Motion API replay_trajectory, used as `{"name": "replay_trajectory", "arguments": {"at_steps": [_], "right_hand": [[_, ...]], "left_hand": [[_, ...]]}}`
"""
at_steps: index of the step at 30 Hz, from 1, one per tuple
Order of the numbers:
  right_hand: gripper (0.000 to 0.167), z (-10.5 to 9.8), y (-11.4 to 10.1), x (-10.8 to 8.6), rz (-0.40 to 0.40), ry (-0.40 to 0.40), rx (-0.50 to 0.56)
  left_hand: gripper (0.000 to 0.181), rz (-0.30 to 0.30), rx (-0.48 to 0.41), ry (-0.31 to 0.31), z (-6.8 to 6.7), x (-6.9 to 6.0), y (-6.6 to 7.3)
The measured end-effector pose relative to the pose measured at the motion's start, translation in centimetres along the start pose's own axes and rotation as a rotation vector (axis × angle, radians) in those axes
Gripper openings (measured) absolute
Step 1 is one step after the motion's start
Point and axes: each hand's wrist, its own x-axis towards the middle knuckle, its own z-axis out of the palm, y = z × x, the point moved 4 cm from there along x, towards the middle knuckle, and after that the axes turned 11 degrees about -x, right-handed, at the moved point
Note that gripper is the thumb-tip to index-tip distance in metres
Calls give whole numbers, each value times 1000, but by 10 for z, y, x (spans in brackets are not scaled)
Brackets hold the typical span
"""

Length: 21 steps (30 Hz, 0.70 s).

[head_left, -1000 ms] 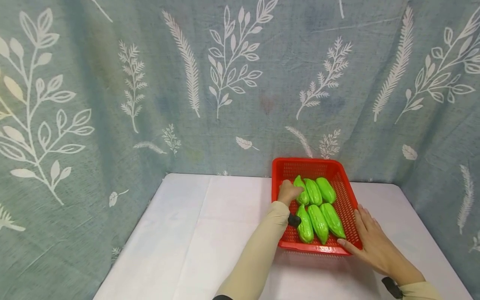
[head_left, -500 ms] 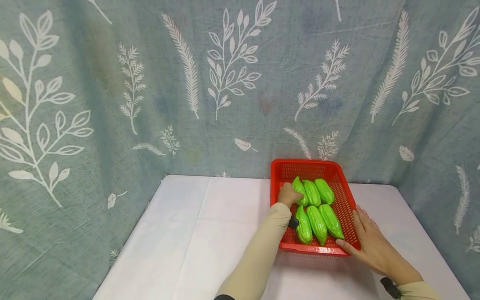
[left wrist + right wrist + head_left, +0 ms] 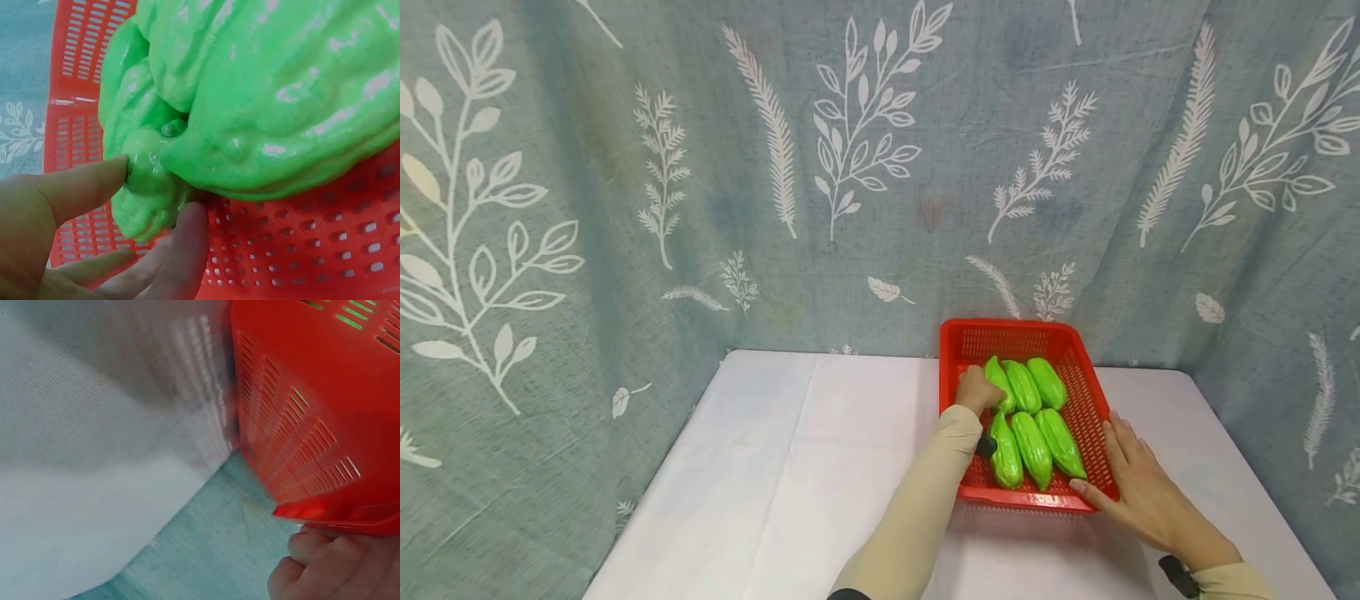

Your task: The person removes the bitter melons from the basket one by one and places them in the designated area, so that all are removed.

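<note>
Red basket (image 3: 1030, 499) stands on white table (image 3: 835, 467), in right part. Inside lie six green vegetables (image 3: 1032, 451), two rows, three in each row. Left hand (image 3: 977, 389) is inside basket at left, touching leftmost vegetable of back row; its fingers are partly hidden. Right hand (image 3: 1144, 493) lies along right side of basket, fingers straight, thumb on rim at front right corner. Both arms wear beige sleeves (image 3: 917, 508), with small dark object (image 3: 1178, 576) at each wrist. Behind table hangs grey-green curtain (image 3: 737, 167) with white leaf pattern.
</note>
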Motion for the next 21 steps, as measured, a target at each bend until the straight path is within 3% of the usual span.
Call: {"name": "replay_trajectory", "arguments": {"at_steps": [11,17,21], "right_hand": [[108,0,0,0,-12,13,-7],[110,0,-1,1,-2,-9,-1],[109,0,-1,1,-1,-7,-7]], "left_hand": [[16,-37,-61,-26,-5,0,1],[4,-49,-261,-73,-11,1,2],[28,-96,-391,-110,-14,-1,6]]}}
